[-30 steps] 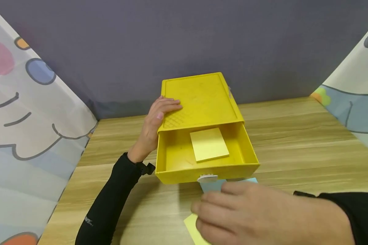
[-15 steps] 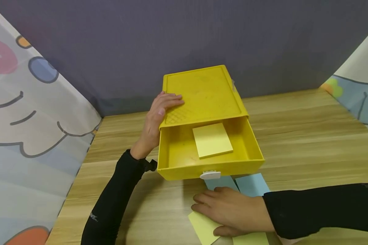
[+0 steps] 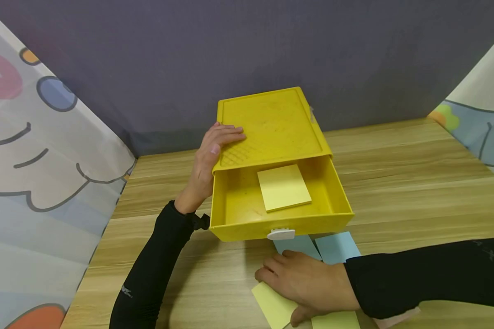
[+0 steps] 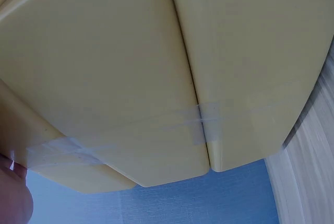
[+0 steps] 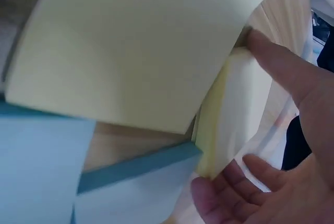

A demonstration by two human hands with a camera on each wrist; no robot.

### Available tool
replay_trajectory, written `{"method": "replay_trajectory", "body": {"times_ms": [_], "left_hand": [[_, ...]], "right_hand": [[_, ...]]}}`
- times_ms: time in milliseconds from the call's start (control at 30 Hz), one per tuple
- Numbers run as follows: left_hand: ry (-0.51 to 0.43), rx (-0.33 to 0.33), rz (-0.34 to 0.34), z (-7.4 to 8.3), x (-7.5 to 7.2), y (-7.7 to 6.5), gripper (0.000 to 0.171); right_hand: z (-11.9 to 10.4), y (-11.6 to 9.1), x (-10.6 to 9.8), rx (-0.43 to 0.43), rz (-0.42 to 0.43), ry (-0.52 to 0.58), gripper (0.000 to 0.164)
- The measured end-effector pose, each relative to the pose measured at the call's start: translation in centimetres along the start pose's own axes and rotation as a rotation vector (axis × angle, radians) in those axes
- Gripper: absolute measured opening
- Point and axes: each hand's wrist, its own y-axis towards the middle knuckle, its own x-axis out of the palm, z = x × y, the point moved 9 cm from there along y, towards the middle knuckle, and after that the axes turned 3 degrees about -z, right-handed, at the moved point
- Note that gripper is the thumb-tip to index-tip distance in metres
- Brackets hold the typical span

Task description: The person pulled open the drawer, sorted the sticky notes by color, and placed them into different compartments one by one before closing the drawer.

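Observation:
A yellow drawer box (image 3: 267, 128) stands with its drawer (image 3: 238, 205) pulled out and a pale yellow sticky note pad (image 3: 284, 187) inside. My left hand (image 3: 207, 164) rests on the box's left side, its fingers laid over the top edge. On the table in front, my right hand (image 3: 308, 278) grips another yellow sticky note pad (image 3: 271, 301) by opposite edges; the right wrist view shows its thumb and fingertips (image 5: 206, 192) at either end. The white handle (image 3: 281, 234) juts from the drawer front.
Two blue sticky note pads (image 3: 338, 247) lie just before the drawer. A further yellow pad (image 3: 335, 320) lies under my right wrist, and a pink pad (image 3: 395, 318) shows partly below the sleeve. A grey wall panel (image 3: 247, 45) stands behind the box.
My right hand has come down from in front of the drawer onto the yellow pad, its fingers and thumb now at the edges. My left hand stays on the box.

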Motion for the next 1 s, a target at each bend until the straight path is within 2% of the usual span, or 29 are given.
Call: {"method": "replay_trajectory", "body": {"times_ms": [100, 300, 400, 467, 600, 700, 833, 933, 1000], "left_hand": [[-0.006, -0.003, 0.001, -0.2, 0.0, -0.1, 0.072], [-0.013, -0.006, 0.002, -0.4, 0.1, -0.1, 0.073], [-0.015, -0.006, 0.003, -0.5, 0.1, -0.1, 0.073], [-0.013, -0.006, 0.0, -0.5, 0.2, 0.0, 0.073], [-0.008, -0.008, -0.005, -0.6, 0.2, 0.0, 0.073], [-0.008, -0.013, -0.003, -0.8, 0.3, 0.0, 0.073], [-0.01, -0.016, -0.004, -0.9, 0.3, 0.1, 0.072], [-0.011, -0.015, -0.005, -1.0, 0.3, 0.1, 0.072], [-0.011, -0.011, -0.003, -1.0, 0.3, 0.2, 0.072]], "right_hand": [[0.1, 0.0, -0.1, 0.006, 0.002, 0.023, 0.098], [-0.3, -0.2, -0.7, -0.038, 0.085, 0.054, 0.083], [-0.5, -0.3, -0.8, -0.057, 0.088, 0.069, 0.076], [-0.6, -0.5, -1.0, -0.067, 0.081, 0.085, 0.063], [-0.8, -0.8, -1.9, -0.082, 0.089, 0.167, 0.023], [-1.1, -1.3, -3.4, -0.109, 0.134, 0.174, 0.007], [-1.4, -2.4, -6.3, -0.153, 0.195, 0.21, 0.007], [-0.7, -3.4, -8.6, -0.127, 0.189, 0.363, 0.011], [0.8, -4.4, -9.2, -0.101, 0.25, 0.423, 0.02]]}}
